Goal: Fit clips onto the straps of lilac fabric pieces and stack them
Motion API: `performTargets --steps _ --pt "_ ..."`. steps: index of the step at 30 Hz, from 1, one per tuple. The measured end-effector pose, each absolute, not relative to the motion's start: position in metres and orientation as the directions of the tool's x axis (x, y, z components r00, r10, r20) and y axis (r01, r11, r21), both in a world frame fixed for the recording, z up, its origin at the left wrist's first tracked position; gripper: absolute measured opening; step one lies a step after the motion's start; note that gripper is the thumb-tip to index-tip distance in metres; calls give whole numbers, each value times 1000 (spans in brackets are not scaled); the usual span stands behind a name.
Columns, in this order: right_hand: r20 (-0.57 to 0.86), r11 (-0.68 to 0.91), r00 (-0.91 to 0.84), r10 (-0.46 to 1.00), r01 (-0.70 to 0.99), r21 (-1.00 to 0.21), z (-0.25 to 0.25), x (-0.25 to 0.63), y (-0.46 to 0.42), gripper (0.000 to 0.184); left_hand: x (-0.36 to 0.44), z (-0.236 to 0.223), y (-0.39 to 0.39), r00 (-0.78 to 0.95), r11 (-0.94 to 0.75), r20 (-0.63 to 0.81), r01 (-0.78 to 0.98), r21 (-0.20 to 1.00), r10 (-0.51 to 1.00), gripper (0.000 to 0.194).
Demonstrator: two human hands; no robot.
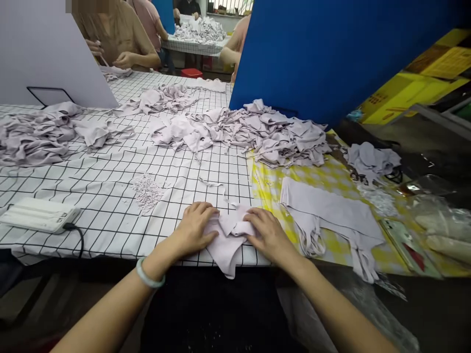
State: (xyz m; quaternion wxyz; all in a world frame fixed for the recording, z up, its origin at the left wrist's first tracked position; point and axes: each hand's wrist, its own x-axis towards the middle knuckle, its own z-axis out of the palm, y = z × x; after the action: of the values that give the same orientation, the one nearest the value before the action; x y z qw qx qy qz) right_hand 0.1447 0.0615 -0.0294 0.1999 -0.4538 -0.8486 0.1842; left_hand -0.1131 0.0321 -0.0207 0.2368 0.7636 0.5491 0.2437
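Observation:
A small pale lilac garment lies at the table's front edge, partly folded, its pointed lower end hanging over the edge. My left hand grips its left side, fingers on top and thumb at the near side. On the opposite side, my right hand holds the cloth between thumb and fingers. A thin strip of fabric trails away from the garment across the checked cloth. To the right of my right hand, a neat stack of lilac strappy tops rests on yellow checked cloth, straps toward me.
Heaps of lilac garments lie across the table's middle and left. A small pile of scraps and a white power bank with a cable sit to the left. A blue panel stands behind; a phone lies at right. Other people work beyond.

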Motion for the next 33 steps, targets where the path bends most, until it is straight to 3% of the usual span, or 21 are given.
performTargets --steps 2,5,7,8,10,12,14,17,20,23,25,27,29,33 --pt "73 439 -496 865 679 -588 -23 159 71 24 -119 -10 37 308 -215 2 661 719 951 10" --pt "-46 212 -392 919 588 -781 -12 177 82 26 -142 9 46 365 9 -180 424 906 913 19" --pt "-100 87 -333 938 505 -858 -12 182 88 25 -156 17 53 254 102 -230 432 896 940 22" --pt "-126 44 -306 944 493 -869 -14 182 92 23 -160 18 55 138 93 -188 510 855 972 20" --pt "-144 8 -228 963 558 -830 -20 180 95 21 -156 13 53 -58 11 42 698 716 997 16" --pt "-13 84 -135 991 688 -721 -24 176 91 24 -142 1 40 -47 -134 290 809 573 956 16" --pt "186 268 -196 963 767 -582 -25 172 80 27 -125 -15 17 88 -283 394 835 472 915 20" --pt "219 567 -537 815 659 -494 -28 170 62 33 -112 -38 -18 244 -373 356 855 359 902 37" --pt "189 653 -675 714 543 -528 -38 169 56 18 -120 -53 -37 364 -454 300 827 332 882 44" --pt "263 611 -600 756 503 -610 -37 169 58 10 -136 -46 -41 468 -560 309 717 415 828 25" --pt "262 515 -528 808 417 -749 -19 171 52 9 -145 -23 -44 451 -558 331 620 551 829 19" --pt "197 350 -459 866 274 -896 11 175 38 8 -153 15 -52 378 -446 271 526 724 885 16" --pt "91 156 -392 916 137 -978 44 178 23 10 -160 57 -59 280 -239 114 465 852 953 13" --pt "-135 -126 -289 948 49 -991 76 174 21 26 -172 103 -44 247 -26 -61 334 942 967 15"
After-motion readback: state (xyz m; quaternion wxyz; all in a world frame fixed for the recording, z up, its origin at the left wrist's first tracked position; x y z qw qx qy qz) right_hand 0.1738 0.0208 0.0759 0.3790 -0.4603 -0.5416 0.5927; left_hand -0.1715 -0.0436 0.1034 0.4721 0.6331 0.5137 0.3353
